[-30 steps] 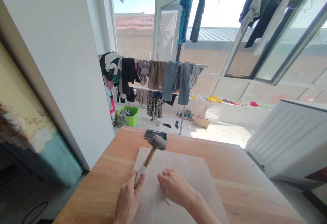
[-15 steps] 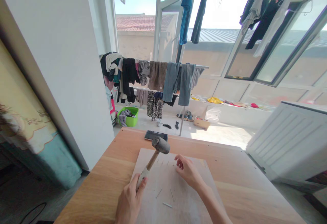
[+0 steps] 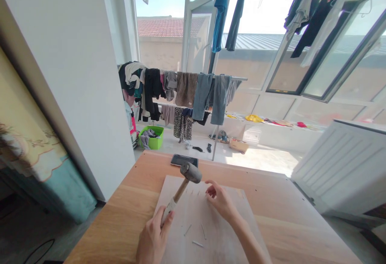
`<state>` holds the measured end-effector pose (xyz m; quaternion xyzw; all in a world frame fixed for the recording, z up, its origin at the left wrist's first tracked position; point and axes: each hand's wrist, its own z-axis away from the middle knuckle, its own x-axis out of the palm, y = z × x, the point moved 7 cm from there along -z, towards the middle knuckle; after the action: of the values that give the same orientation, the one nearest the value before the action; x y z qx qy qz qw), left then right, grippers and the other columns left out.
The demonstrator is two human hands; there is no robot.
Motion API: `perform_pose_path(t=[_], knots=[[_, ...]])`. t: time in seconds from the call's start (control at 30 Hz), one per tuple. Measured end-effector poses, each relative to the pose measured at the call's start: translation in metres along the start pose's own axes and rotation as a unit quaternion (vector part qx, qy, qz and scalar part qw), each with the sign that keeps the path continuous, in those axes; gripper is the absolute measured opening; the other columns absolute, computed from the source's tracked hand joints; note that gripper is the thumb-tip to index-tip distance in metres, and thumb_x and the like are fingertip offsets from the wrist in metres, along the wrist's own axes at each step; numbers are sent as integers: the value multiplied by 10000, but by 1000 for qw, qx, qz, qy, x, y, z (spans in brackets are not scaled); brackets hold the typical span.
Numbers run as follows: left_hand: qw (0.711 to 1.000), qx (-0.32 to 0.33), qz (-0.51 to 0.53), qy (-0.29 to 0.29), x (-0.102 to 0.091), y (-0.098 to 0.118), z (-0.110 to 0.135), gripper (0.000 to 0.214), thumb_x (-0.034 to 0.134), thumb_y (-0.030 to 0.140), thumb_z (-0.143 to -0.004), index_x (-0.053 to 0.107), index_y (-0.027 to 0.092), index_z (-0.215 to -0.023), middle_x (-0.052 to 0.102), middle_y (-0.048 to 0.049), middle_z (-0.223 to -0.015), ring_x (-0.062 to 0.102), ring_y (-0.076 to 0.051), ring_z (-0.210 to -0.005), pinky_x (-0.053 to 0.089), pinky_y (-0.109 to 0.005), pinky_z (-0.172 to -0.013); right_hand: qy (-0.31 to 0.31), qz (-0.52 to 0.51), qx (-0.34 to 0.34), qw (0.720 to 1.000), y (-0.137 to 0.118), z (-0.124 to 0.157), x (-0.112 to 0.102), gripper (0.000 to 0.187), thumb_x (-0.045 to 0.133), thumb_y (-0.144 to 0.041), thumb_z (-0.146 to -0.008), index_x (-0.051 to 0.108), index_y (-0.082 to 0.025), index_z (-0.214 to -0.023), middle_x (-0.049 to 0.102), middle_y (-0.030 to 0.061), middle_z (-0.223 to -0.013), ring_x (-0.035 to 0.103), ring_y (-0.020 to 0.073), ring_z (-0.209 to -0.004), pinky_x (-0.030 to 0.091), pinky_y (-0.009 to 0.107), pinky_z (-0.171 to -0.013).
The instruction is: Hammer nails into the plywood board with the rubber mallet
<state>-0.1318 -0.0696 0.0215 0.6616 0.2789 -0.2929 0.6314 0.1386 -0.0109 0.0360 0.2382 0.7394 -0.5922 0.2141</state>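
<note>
My left hand (image 3: pixel 153 236) is wrapped round the pale grip of a rubber mallet (image 3: pixel 191 172), whose dark grey head is raised above the far part of a light board (image 3: pixel 223 232). My right hand (image 3: pixel 221 201) is over the board's far right part, with its fingers curled and the fingertips together low over the surface. Whatever they pinch is too small or hidden to make out. Just left of these fingertips, a few thin nails (image 3: pixel 198 193) stand upright in the board. Three loose nails (image 3: pixel 198 243) lie flat on the board, nearer to me.
The board lies on a wooden table (image 3: pixel 111 220). A phone (image 3: pixel 184 160) rests at the table's far edge. Beyond are a clothes rack (image 3: pixel 238 79) hung with laundry, a green basket (image 3: pixel 156 142) and open windows. A white panelled cabinet (image 3: pixel 340 163) stands at right.
My right hand's fingertips have shifted very slightly left and the fingers have drawn in a little. The mallet is held almost the same, with its head a touch lower and further right.
</note>
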Motion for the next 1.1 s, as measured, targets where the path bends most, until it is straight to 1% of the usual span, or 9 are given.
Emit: perform_pose_path(t=[0.13,0.27,0.47,0.63,0.73,0.83,0.93,1.0,1.1], knots=[[1000,1,-4,4,0,0,-1,517,280,618,-967,656,276,-1058,775,-49,-1013,729,-250,-940,542,-266,-679,31,-34,11,999,13,6,4,343,523,-238,-789,576,-177,-1122,690,23,-802,622,167,-667,495,284,-652],[1000,5,-3,3,0,2,-1,507,290,608,-970,663,275,-1054,771,-46,-1033,729,-243,-948,542,-257,-682,41,-52,7,998,17,8,6,344,559,-259,-788,591,-185,-1122,699,18,-798,621,169,-657,499,293,-654],[1000,12,-21,-16,-2,12,-1,504,293,595,-978,654,273,-1120,759,-56,-1081,718,-250,-991,536,-276,-750,53,-58,10,997,17,7,5,352,568,-243,-767,611,-184,-1111,705,16,-789,620,170,-655,490,291,-643],[997,21,-44,-56,-3,28,-1,503,277,570,-990,632,248,-1142,761,-75,-996,717,-264,-962,508,-292,-734,55,-56,13,997,14,8,3,330,573,-226,-768,622,-181,-1091,707,16,-789,611,169,-656,483,288,-649],[996,22,-52,-63,-3,36,-2,488,278,562,-991,627,257,-1145,760,-73,-996,715,-269,-967,497,-298,-727,55,-54,12,997,13,9,2,295,563,-217,-772,634,-185,-1057,699,14,-779,603,166,-646,474,279,-630],[996,21,-55,-62,-3,39,-4,468,285,564,-989,624,275,-1135,761,-57,-993,715,-266,-968,492,-296,-725,54,-50,12,997,12,8,3,272,564,-218,-775,641,-188,-1033,691,12,-766,601,165,-642,471,273,-624],[996,25,-59,-64,-4,41,-4,453,283,553,-996,622,276,-1114,764,-49,-948,720,-256,-943,482,-278,-704,52,-47,12,997,13,8,3,270,570,-220,-771,641,-193,-1029,695,9,-762,604,166,-643,471,272,-628],[994,22,-78,-70,-5,42,-4,442,289,538,-1000,623,272,-1117,765,-53,-935,725,-259,-921,473,-272,-676,52,-45,11,998,13,8,4,268,569,-221,-771,638,-194,-1028,698,10,-765,606,167,-645,469,270,-628],[990,10,-111,-83,-8,44,-4,422,317,516,-1001,619,268,-1160,766,-67,-972,726,-268,-930,470,-272,-666,55,-40,13,998,13,8,3,245,565,-222,-768,635,-189,-1000,698,12,-764,603,164,-642,460,264,-619]])
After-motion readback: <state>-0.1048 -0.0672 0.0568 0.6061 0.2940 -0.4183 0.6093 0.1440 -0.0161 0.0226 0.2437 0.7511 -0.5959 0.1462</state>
